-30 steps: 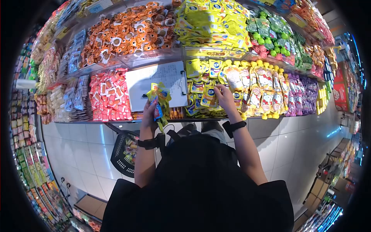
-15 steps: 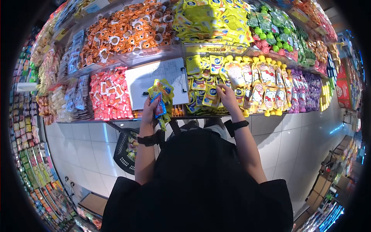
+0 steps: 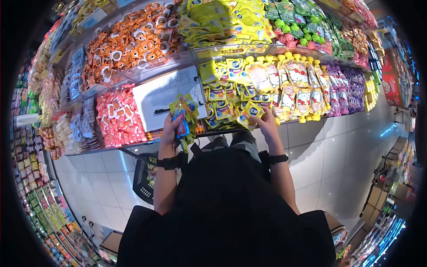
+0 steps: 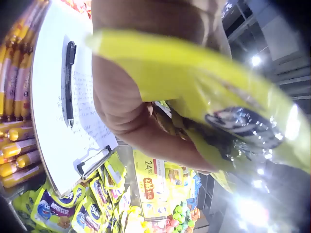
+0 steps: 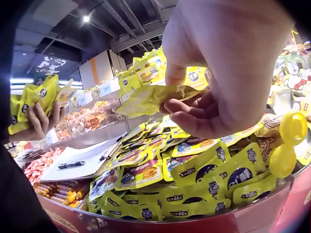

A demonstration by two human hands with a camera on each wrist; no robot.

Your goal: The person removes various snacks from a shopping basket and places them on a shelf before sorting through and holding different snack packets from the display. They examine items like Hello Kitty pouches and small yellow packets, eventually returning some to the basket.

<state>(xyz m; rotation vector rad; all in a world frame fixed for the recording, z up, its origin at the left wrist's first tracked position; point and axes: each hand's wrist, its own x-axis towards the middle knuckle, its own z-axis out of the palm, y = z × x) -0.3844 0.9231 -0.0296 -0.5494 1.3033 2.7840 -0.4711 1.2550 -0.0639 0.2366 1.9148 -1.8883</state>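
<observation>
Hiding some clipboard paper (image 3: 153, 94), seemingly several packets (image 3: 189, 107) fill the left hand (image 3: 168, 131).

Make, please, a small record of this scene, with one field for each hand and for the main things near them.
Left hand: holds a bunch of yellow packets and a blue packet
Right hand: pinches one yellow packet above the pile
Pile: similar yellow packets, in a bin
Clipboard: between pink packets and the pile
Pen: on the clipboard's paper
Basket: below the shelf edge, partly hidden
</observation>
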